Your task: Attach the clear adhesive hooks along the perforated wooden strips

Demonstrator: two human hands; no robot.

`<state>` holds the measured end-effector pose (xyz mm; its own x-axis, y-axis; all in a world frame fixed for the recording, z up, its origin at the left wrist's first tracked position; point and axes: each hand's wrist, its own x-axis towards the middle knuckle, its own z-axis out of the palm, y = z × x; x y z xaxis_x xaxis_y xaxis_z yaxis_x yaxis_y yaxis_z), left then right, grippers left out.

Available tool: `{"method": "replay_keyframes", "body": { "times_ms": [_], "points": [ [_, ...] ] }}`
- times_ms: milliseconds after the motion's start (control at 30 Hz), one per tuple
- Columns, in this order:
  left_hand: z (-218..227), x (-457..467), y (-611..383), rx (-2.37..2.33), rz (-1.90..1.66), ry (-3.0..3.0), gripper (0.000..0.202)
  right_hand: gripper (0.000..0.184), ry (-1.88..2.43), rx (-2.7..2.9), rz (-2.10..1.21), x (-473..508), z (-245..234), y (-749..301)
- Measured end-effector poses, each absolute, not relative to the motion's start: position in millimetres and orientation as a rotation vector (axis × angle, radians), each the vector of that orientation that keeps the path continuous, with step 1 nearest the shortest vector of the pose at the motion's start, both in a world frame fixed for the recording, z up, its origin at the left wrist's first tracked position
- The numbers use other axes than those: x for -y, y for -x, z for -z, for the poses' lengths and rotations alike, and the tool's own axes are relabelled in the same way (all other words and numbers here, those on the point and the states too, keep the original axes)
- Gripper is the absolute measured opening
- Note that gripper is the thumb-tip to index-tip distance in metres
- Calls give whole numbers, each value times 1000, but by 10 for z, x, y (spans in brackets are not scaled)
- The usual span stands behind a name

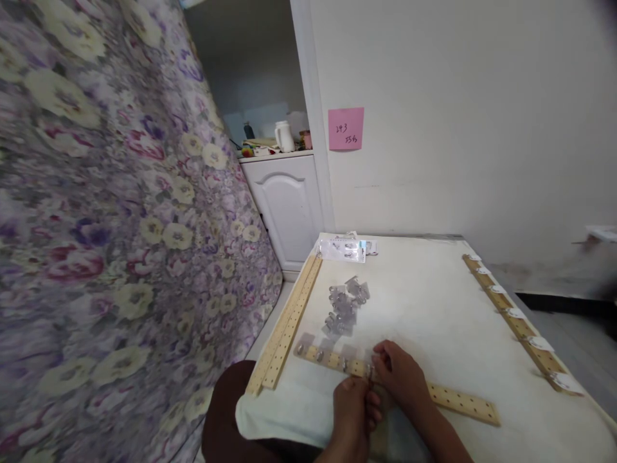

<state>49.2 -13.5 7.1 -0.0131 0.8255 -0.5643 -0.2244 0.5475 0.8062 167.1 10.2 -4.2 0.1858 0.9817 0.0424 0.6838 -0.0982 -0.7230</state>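
Observation:
A perforated wooden strip lies across the front of the table, with several shiny metal fittings on clear plastic pieces along its left part. My left hand is closed at the strip's near edge, thumb and index finger pinched beside one metal fitting. What that pinch holds is hidden. From the right, my right hand reaches over the strip with curled fingers at the same fitting's clear piece. A heap of similar clear pieces with metal rings lies just beyond the strip.
Two more perforated wooden strips lie along the table's left edge. Another strip with white-backed fittings runs along the right edge. Flat printed packages rest at the back. A floral curtain hangs at left; a brown stool stands near the front corner.

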Motion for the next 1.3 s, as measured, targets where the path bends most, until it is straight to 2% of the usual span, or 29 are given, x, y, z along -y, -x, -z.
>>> {"method": "replay_keyframes", "body": {
  "times_ms": [1300],
  "points": [
    [-23, 123, -539, -1365, -906, -657, 29, 19, 1873, 1591, -665, -49, -43, -1680]
  ]
}}
